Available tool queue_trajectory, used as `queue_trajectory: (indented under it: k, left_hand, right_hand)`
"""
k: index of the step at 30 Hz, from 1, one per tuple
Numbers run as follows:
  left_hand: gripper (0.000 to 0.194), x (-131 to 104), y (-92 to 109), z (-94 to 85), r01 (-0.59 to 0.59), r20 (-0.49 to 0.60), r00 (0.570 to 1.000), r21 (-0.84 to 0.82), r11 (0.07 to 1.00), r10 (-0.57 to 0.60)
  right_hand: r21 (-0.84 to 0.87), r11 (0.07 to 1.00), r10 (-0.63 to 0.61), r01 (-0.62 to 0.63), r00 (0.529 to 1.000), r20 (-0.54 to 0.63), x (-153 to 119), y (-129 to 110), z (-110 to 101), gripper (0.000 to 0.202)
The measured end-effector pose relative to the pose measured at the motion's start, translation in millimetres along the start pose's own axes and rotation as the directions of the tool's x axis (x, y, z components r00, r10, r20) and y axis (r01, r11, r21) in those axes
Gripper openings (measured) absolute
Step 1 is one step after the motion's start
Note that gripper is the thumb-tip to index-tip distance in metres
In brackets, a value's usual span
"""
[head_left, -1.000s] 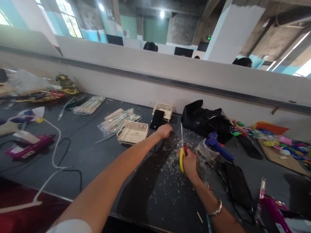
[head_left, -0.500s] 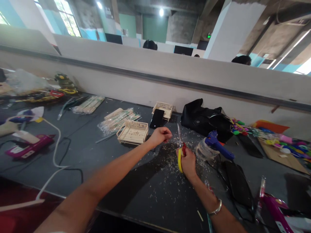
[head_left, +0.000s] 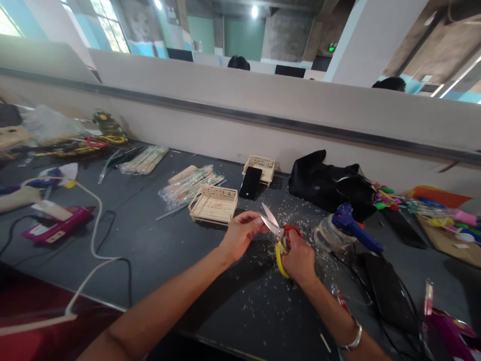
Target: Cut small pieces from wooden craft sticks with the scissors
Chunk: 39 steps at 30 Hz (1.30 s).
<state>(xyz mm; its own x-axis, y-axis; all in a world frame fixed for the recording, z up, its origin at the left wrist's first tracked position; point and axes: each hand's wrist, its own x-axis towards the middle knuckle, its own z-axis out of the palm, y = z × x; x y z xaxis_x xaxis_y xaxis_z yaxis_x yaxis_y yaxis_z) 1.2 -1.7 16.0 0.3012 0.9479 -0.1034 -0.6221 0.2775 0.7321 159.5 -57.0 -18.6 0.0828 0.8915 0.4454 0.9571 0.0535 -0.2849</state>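
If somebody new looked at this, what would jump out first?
Probably the open red-and-yellow scissors in the right hand, with the left hand close to their blades. Pale scraps litter the table around them, and a small wooden tray-like piece sits beyond the left hand.

This looks like a craft workshop in an open, office-like hall: scissors (head_left: 280, 232) above a dark desk (head_left: 158, 260), a blue glue gun (head_left: 347, 224), bagged wooden sticks (head_left: 199, 180) and scattered pale trimmings (head_left: 300, 207) show the craft, and dark screens (head_left: 290, 71), tops of heads (head_left: 239, 62) and rough concrete (head_left: 289, 37) beyond the low partition (head_left: 158, 77) show the hall
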Motion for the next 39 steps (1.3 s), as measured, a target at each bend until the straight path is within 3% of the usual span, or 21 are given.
queue_trajectory:
  k: [16,39]
  left_hand:
    - [0.027,-5.3,1.0,-1.9,-0.075,0.020,0.997,0.146,0.986,0.073]
    - [0.030,-3.1,0.2,-7.9,-0.149,0.081,0.988,0.316,0.937,0.130]
  right_hand:
    - [-0.040,0.996,-0.083,0.085,0.995,0.054,-2.0,-5.8,-2.6,0.010]
    - [-0.022,0.998,-0.053,0.058,0.985,0.165,-0.2,-9.8,-8.1,0.019]
